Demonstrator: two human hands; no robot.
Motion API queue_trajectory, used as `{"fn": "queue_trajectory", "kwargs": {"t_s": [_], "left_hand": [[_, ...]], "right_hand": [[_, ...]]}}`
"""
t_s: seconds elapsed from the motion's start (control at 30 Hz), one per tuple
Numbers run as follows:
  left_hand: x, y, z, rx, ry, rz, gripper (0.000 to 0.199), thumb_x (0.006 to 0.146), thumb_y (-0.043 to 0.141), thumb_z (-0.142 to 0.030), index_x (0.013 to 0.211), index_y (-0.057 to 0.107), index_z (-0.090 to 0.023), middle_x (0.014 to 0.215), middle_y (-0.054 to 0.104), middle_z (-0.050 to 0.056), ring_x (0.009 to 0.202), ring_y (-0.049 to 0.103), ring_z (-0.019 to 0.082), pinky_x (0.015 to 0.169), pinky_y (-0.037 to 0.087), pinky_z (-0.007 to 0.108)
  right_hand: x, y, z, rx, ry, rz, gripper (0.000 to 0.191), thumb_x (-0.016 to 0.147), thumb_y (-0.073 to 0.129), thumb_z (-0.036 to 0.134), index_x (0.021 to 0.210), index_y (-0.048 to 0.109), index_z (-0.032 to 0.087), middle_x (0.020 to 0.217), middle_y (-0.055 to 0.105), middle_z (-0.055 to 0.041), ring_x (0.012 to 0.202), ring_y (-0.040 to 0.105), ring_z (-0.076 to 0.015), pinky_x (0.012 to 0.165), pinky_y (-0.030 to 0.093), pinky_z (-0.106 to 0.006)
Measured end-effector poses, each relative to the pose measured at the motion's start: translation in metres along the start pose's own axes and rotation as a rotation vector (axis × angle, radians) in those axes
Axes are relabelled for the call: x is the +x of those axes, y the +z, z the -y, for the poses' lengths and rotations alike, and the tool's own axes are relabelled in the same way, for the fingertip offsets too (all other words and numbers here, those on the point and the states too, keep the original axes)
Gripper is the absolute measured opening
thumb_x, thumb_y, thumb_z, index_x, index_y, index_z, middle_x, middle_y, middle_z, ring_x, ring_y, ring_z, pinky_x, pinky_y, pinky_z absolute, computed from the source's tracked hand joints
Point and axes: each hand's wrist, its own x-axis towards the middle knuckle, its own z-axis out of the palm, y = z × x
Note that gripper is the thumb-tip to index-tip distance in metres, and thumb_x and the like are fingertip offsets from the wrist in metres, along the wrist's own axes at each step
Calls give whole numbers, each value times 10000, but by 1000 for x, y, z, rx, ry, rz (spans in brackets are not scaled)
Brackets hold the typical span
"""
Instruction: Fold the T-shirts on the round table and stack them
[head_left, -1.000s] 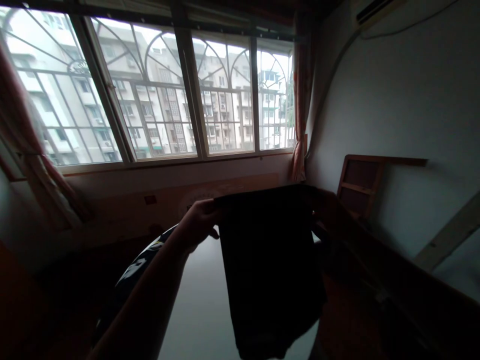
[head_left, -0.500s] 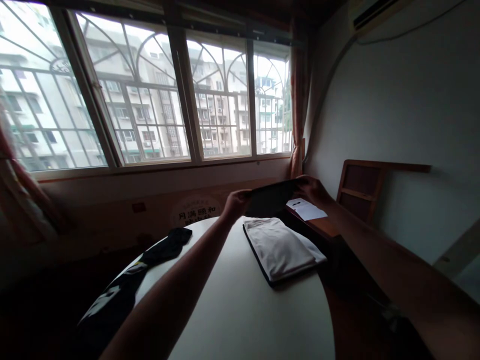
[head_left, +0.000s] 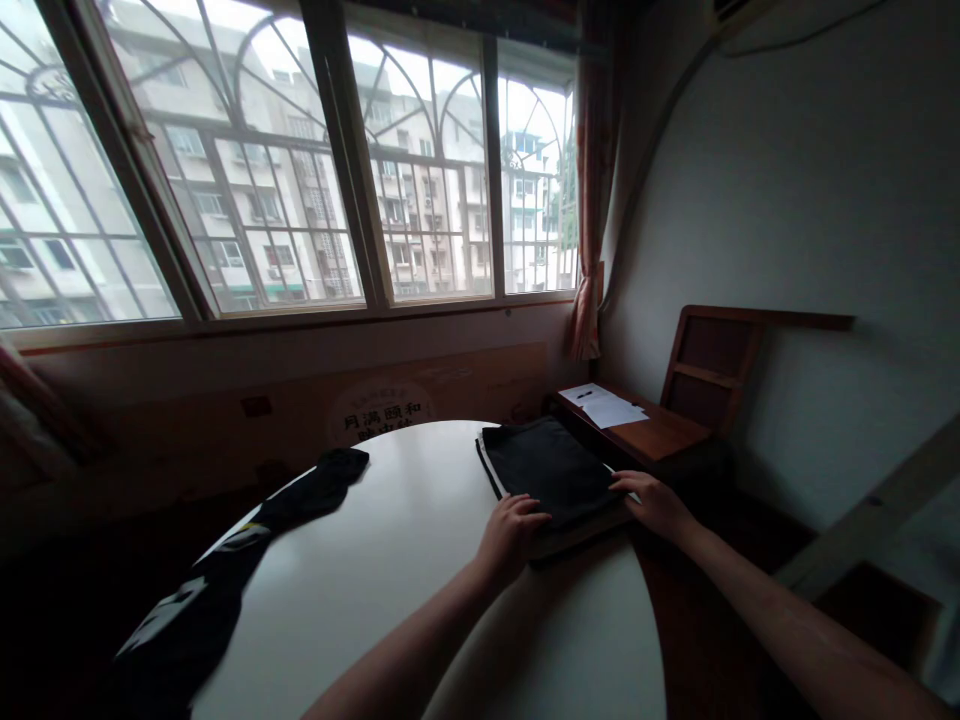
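A black folded cloth (head_left: 551, 465), perhaps a garment, lies flat on a pile of folded cloth on the round white table (head_left: 390, 560). White and dark edges (head_left: 489, 470) of the pile show at its left side. My left hand (head_left: 511, 535) is at the near left corner of the black cloth, fingers bent over its edge and thumb hidden. At the right corner, my right hand (head_left: 658, 508) has its fingertips closed on the cloth's edge. A dark garment with white and yellow patches (head_left: 225, 570) lies loosely along the table's left rim.
Papers and a pen lie on a brown wooden side table (head_left: 667, 435) beyond the pile. A wooden chair-like frame (head_left: 712, 355) leans at the right wall. Barred windows (head_left: 420, 200) and a tied curtain (head_left: 589, 250) stand behind.
Both hands came down and toward me, laying the black cloth, held up in the air before, onto the white folded cloth. The camera view has shifted slightly downward.
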Motion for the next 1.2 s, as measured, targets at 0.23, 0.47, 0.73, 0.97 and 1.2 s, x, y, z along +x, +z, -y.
{"fn": "queue_trajectory", "kwargs": {"t_s": [0.23, 0.47, 0.73, 0.97, 1.2], "left_hand": [[-15, -4, -1, 74, -44, 119, 354, 913, 569, -195, 1227, 720, -257, 1354, 653, 84, 1309, 540, 287, 1140, 407, 477], [-56, -32, -29, 60, -99, 392, 664, 915, 550, -356, 1533, 395, -170, 1624, 299, 159, 1513, 248, 327, 1224, 273, 520], [-126, -92, -27, 97, -340, 504, 737, 911, 521, -424, 1571, 311, -170, 1640, 232, 130, 1522, 222, 307, 1236, 245, 494], [-163, -108, 42, 283, -598, 327, 662, 932, 442, -416, 1499, 434, -75, 1583, 350, 201, 1487, 310, 328, 1211, 275, 510], [-173, -103, 72, 350, -646, 264, 632, 931, 413, -333, 1505, 417, -68, 1592, 355, 190, 1499, 281, 323, 1216, 249, 532]], "right_hand": [[-7, -11, 10, -21, -20, 66, 383, 755, 562, 72, 1013, 795, 232, 1259, 688, -96, 1202, 624, -255, 1073, 474, -423], [1, -21, 55, -107, -124, 11, 440, 739, 502, 28, 1024, 790, 200, 1284, 674, -113, 1280, 567, -278, 1147, 397, -475], [18, -9, 188, 291, -236, -185, 393, 868, 542, 151, 1215, 707, 237, 1487, 516, -106, 1449, 382, -290, 1175, 346, -537], [35, 70, 297, 1001, 6, -2, 376, 831, 603, 249, 1195, 696, 260, 1491, 518, -80, 1417, 434, -277, 1181, 319, -510], [19, 164, 320, 1081, 188, 35, 435, 764, 567, 193, 1184, 675, 210, 1307, 659, -96, 1314, 539, -290, 1127, 395, -512]]}}
